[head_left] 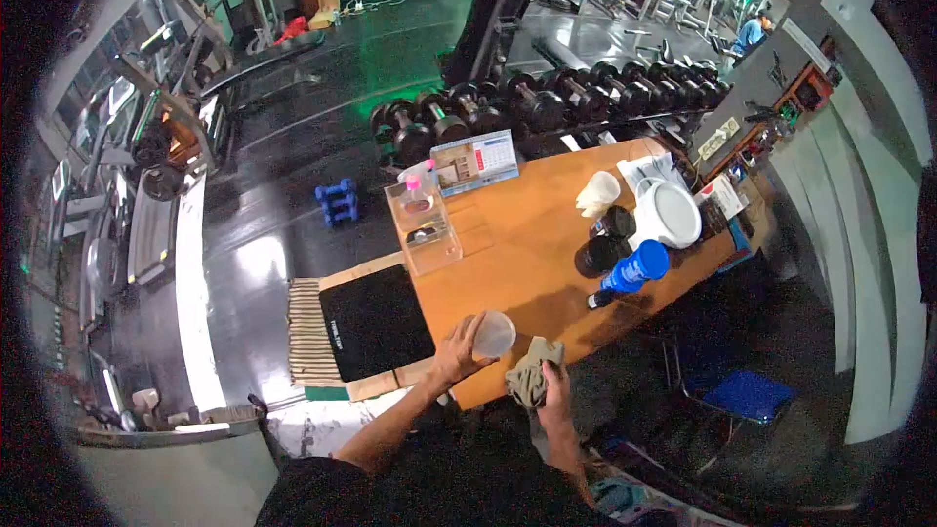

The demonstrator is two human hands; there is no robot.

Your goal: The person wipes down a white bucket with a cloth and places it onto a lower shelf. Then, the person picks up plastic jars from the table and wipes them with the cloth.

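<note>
My left hand (457, 351) is closed round the side of a clear plastic cup (496, 334) at the near edge of the wooden table (517, 224). Just to the right, my right hand (556, 392) grips a crumpled olive-grey cloth (530, 372). Cup and cloth are close together but look apart. Beyond them on the table stand a blue shaker bottle (639, 267), a black jar (613, 223), a white tub (670, 215) and a pale translucent cup (600, 190).
A clear acrylic box (427, 234) with small items sits on the table's left side, by a desk calendar (475, 163). Behind runs a rack of dumbbells (537, 102). A black mat (376, 324) lies left of the table; a blue chair (747, 395) stands at right.
</note>
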